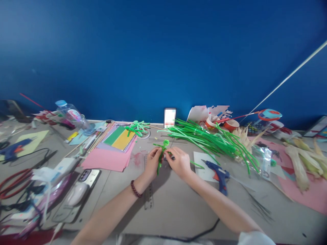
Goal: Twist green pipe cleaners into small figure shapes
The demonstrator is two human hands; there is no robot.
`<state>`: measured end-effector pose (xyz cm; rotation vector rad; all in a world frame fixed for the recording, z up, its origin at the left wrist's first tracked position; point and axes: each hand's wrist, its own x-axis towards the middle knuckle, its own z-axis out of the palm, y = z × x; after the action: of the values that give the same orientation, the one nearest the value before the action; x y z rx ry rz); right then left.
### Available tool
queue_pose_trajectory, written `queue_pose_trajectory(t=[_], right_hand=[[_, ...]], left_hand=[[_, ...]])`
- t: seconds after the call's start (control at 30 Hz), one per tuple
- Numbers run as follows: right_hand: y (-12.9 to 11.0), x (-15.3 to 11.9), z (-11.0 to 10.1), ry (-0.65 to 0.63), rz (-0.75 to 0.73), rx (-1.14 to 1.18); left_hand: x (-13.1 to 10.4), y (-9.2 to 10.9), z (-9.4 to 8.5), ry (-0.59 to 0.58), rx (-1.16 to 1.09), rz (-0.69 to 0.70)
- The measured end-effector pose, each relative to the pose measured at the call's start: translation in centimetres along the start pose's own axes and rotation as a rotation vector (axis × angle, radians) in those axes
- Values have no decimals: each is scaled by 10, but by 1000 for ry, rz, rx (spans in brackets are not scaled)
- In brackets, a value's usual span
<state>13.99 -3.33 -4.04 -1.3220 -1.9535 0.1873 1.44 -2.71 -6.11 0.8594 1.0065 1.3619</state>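
Note:
Near the middle of the table, a small figure of bent green pipe cleaners point(166, 143) is held upright, with a round looped top and thin arms. My left hand point(153, 160) pinches its stem from the left, a bracelet round the wrist. From the right, my right hand point(178, 160) has its fingers pressed together on the same green piece; the fingertips are small and partly hidden. A clear ruler point(148, 197) lies under my left forearm. Behind my hands rests a large bundle of green pipe cleaners point(206, 137).
A blue glue gun point(221, 175) lies on white paper at right. Pink sheets point(109, 160), a phone point(74, 200) with a white mouse on it, and a plastic bottle point(73, 114) are at left. Corn husks point(298, 163) lie far right, before a blue wall point(153, 61).

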Motion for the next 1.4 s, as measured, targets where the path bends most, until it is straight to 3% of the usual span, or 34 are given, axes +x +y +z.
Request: queue_pose_trajectory(t=[0.2, 0.5, 0.8, 0.93, 1.1, 1.23, 1.4], right_hand=[[0, 1, 2, 106, -46, -74], [-2, 2, 1, 71, 53, -42], [-1, 2, -1, 85, 77, 65], [0, 3, -2, 145, -7, -11], [2, 1, -3, 238, -228, -318], [1, -1, -6, 249, -355, -486], [2, -3, -4, 218, -405, -546]], left_hand=[[0, -3, -1, 29, 119, 71], [0, -6, -3, 31, 122, 129], [0, -4, -1, 13, -50, 51], [-1, -5, 0, 0, -106, -1], [-1, -7, 1, -39, -127, -32], [-1, -6, 2, -42, -115, -44], [-1, 0, 4, 21, -134, -67]])
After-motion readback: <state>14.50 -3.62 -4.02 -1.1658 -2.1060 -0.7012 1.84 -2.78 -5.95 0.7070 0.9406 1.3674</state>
